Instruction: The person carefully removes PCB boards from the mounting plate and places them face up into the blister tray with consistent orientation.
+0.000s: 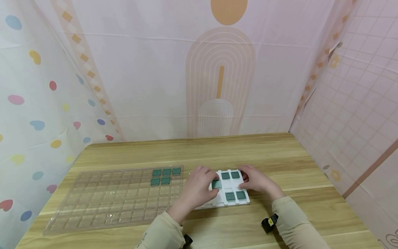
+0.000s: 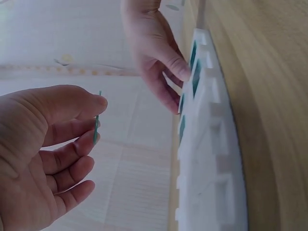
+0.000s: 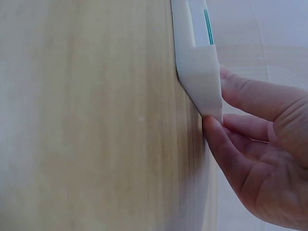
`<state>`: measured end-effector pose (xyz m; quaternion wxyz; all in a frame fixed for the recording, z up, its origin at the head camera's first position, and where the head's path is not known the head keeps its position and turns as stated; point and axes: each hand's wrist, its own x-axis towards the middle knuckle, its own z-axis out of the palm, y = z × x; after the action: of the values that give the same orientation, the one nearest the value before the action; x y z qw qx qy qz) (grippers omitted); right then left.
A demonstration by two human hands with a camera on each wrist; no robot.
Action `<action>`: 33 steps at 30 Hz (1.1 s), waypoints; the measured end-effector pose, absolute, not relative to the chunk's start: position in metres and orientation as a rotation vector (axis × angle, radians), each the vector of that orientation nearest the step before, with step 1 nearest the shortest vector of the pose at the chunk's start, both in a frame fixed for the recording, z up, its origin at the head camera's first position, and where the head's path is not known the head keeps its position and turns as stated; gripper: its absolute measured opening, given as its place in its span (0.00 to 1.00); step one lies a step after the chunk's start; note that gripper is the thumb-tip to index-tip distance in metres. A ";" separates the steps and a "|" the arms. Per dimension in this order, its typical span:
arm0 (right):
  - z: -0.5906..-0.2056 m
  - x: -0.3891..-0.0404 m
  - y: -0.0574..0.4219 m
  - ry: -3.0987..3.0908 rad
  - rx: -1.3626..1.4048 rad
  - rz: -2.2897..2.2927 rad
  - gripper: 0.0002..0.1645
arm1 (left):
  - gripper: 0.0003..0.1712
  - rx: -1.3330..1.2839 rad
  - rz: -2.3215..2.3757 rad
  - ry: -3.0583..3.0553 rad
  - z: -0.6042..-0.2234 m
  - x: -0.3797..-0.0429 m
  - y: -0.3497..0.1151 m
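My left hand [image 1: 199,186] pinches a thin, square green circuit board [image 1: 216,184] by its edges, above the white tray [image 1: 219,199]. From the left wrist view, the board [image 2: 96,122] appears edge-on between thumb and fingertips, apart from the tray [image 2: 207,144]. My right hand [image 1: 258,180] holds the white tray at its right end. The right wrist view shows the thumb and a finger [image 3: 224,144] at the tray's corner [image 3: 204,86]. Several green boards [image 1: 230,196] sit in the tray's right-hand pockets. The left hand hides part of the tray.
Left of the white tray lies a large clear plastic tray [image 1: 102,197] with rows of square pockets. Several green boards [image 1: 166,180] occupy its upper right pockets. Both trays lie on a wooden table [image 1: 236,228], with patterned curtains [image 1: 149,86] behind and at the sides.
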<state>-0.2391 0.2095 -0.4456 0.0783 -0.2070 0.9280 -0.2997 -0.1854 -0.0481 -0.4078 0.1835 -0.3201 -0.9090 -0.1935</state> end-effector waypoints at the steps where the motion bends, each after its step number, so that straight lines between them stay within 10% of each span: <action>1: -0.446 -0.239 0.209 2.779 -0.622 -0.895 0.42 | 0.16 -0.899 -0.558 -2.564 -0.406 -0.185 -0.049; 33: -0.445 -0.238 0.208 2.772 -0.644 -0.901 0.42 | 0.17 -0.892 -0.693 -2.380 -0.374 -0.191 -0.085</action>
<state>-0.2379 0.2081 -0.4449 0.0784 -0.2151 0.9258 -0.3008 -0.1911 -0.0855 -0.3741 0.2509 -0.3278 -0.8745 -0.2546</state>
